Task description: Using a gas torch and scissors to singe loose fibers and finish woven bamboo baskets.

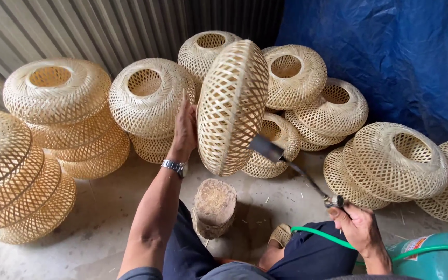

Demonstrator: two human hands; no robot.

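Note:
My left hand [185, 127], with a metal watch on its wrist, holds a woven bamboo lampshade [233, 106] up on edge in front of me. My right hand [359, 225] grips the handle of a gas torch [291, 166]. The torch's flat dark nozzle points at the lower right side of the held lampshade. A green hose [327, 237] runs from the torch to a teal gas cylinder [434, 259] at the bottom right. A short wooden stump [214, 206] stands on the floor between my knees, just below the lampshade.
Several more woven lampshades lie stacked around: at the left [58, 91], behind the held one [146, 96], and at the right [395, 158]. Corrugated metal wall [105, 26] stands behind; a blue tarp [390, 52] hangs at the back right. Concrete floor [105, 207] lies below.

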